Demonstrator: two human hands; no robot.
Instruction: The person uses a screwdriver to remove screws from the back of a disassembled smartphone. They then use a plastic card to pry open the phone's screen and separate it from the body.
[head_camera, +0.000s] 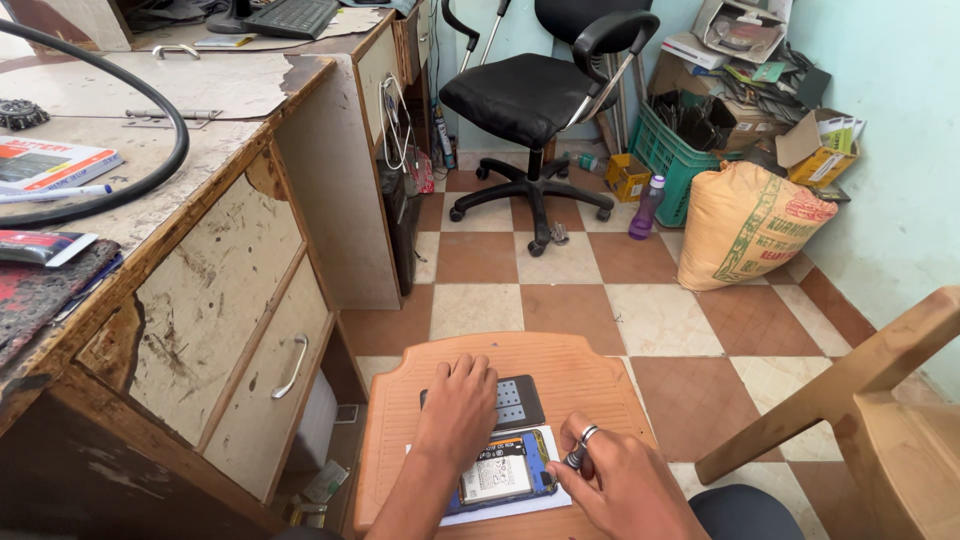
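Two hands work over one opened phone, which lies back-off, battery and board showing, on a white sheet at the near edge of an orange plastic stool seat; our left hand lies flat with fingers spread, pressing on the phone's upper end and partly covering a dark cover panel that lies just beyond it at twelve o'clock; our right hand is closed in a pinch around a small metal tool, its tip hovering near the phone's right edge at about three o'clock. We judge the risks to be these: the tool could slip off and scratch the exposed board or nick the battery, since the tip is fine and the phone is held only by palm pressure; the sheet could slide on the ribbed seat and carry the phone over the near edge, because it already lies close to the rim; small parts, if any are loose, could roll off onto the floor. The stool stands on a checkered floor of brown and cream tiles; a worn wooden desk with drawers rises at nine o'clock; a black office chair sits at twelve, and a tan sack, a green crate and a purple bottle at one to two o'clock.
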